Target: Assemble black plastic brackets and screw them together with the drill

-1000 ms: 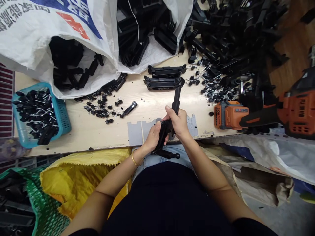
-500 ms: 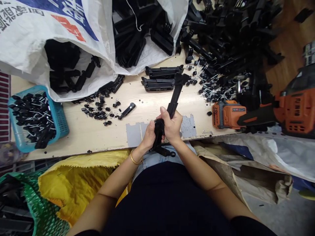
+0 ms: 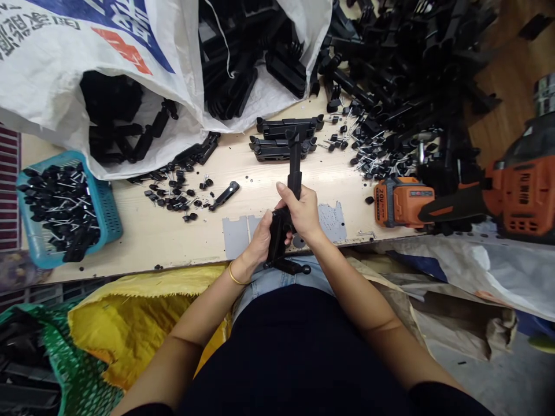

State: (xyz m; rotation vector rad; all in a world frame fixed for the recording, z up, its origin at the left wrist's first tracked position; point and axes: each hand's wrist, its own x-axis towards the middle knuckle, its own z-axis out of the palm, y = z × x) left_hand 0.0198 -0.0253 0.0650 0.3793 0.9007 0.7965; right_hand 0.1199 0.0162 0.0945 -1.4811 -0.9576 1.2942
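Note:
My left hand (image 3: 259, 240) is wrapped round the lower block of a black jointed plastic bracket (image 3: 277, 240), just over the table's front edge. A short arm with a rounded end sticks out to the right below it. My right hand (image 3: 304, 212) grips the bracket's long upper arm (image 3: 295, 159), which points away from me, nearly upright in view. Fingers hide the joint between the two parts. Beyond its tip lie several folded black brackets (image 3: 277, 149) in a stack. Left of my hands rests a small black arm piece (image 3: 224, 195).
A blue basket (image 3: 113, 214) of black-headed screws stands at the left. White sacks (image 3: 182, 86) with black parts fill the back left. Loose screws (image 3: 173, 193) lie nearby. An orange power tool (image 3: 403, 202) sits at the right, before a heap of black parts (image 3: 390, 69).
The bracket's long arm has swung left, from leaning right to nearly straight away from me. My right hand has turned with it; my left hand keeps its hold.

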